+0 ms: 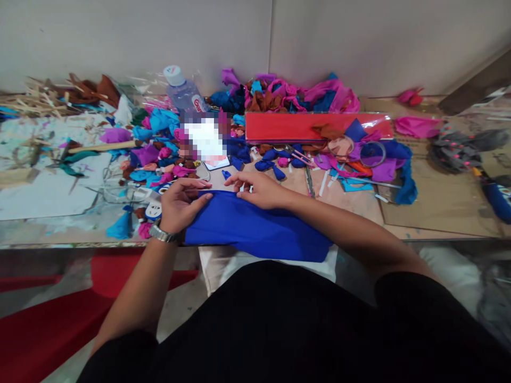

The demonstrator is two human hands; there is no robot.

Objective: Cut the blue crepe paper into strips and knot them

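A sheet of blue cloth [255, 226] lies along the table's front edge and hangs over it toward my lap. My left hand [181, 205], with a metal watch at the wrist, grips the cloth's upper left corner, thumb on top. At the cloth's top edge rests my right hand [259, 189], its fingers loosely bent and apart, with nothing visible between them. Just beyond those fingertips is a small blue knotted scrap [226, 174]. A lit phone [217, 161], its screen blurred out, lies behind both hands.
Colourful cloth bundles [159, 125] crowd the table around a plastic bottle [186, 93]. A red packet [279, 126] lies at the back; a tape roll [373, 154] sits right of it. At left are a hammer-like wooden-handled tool [107, 146] and a power strip [154, 209]. Cardboard [443, 205] covers the right.
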